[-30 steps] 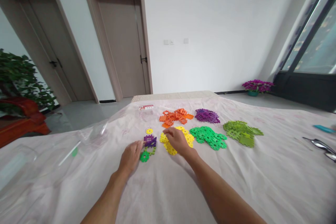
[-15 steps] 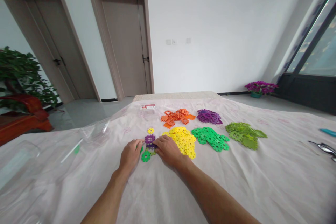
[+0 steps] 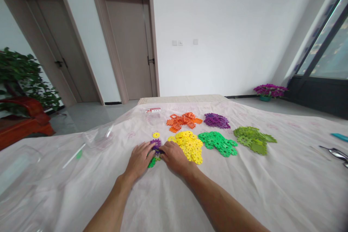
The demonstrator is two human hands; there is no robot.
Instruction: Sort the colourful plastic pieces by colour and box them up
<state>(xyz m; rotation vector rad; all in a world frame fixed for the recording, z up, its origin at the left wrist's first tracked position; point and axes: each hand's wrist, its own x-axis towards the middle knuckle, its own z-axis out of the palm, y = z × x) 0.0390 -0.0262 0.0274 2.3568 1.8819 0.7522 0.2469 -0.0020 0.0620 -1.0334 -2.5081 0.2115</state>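
Between my two hands on the cloth lies a purple toothed plastic piece (image 3: 156, 143), with a darker purple piece just below it, mostly covered by fingers. My left hand (image 3: 139, 157) is closed on the left side of these purple pieces, fingertips at their edge. From the right, my right hand (image 3: 173, 155) pinches the purple pieces with thumb and forefinger. A green notched disc (image 3: 151, 162) sits below, partly under my left hand, beside a bit of olive green. One yellow notched disc (image 3: 156, 135) lies just beyond the purple piece.
Heaped to the right are yellow pieces (image 3: 190, 144), green pieces (image 3: 218, 143), orange pieces (image 3: 183, 120), purple pieces (image 3: 216, 120) and olive-green pieces (image 3: 252, 139). Clear plastic packaging (image 3: 99, 134) lies at left. Scissors (image 3: 337, 153) rest near the right edge of the tablecloth (image 3: 228, 188).
My left hand has moved right and forward onto the purple pieces, covering part of the green disc. My right hand stays almost where it was.
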